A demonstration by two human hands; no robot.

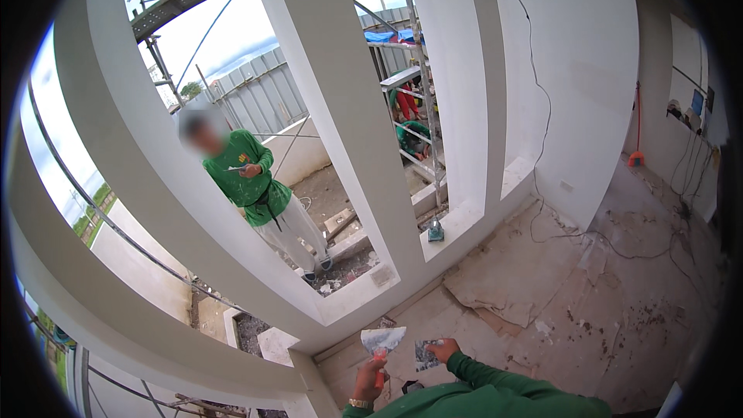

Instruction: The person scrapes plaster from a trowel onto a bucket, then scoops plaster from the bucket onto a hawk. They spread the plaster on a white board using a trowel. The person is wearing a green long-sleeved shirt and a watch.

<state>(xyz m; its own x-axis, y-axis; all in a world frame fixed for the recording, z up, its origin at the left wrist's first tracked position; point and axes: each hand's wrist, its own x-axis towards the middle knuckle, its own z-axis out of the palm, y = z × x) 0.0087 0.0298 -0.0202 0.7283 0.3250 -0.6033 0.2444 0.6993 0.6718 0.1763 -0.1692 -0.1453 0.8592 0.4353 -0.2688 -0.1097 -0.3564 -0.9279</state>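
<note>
At the lower middle, my left hand (368, 382) is closed around the red handle of a putty knife (382, 339). Its wide blade points away from me and has pale smears on it. Just to its right, my right hand (443, 351) grips a flat, dark, squarish plate (425, 357) by its right edge, with whitish material smeared over it. A small gap separates the blade from the plate. Green sleeves cover my forearms, and a gold-coloured band circles my left wrist.
Tall white upright fins (329, 108) rise from a low sill ahead. On the sill rests a small teal tool (436, 231). Beyond stand a co-worker in green (246, 170) and scaffolding (422, 70). A cable (547, 108) hangs down to the floor, where torn sheeting (495, 279) lies.
</note>
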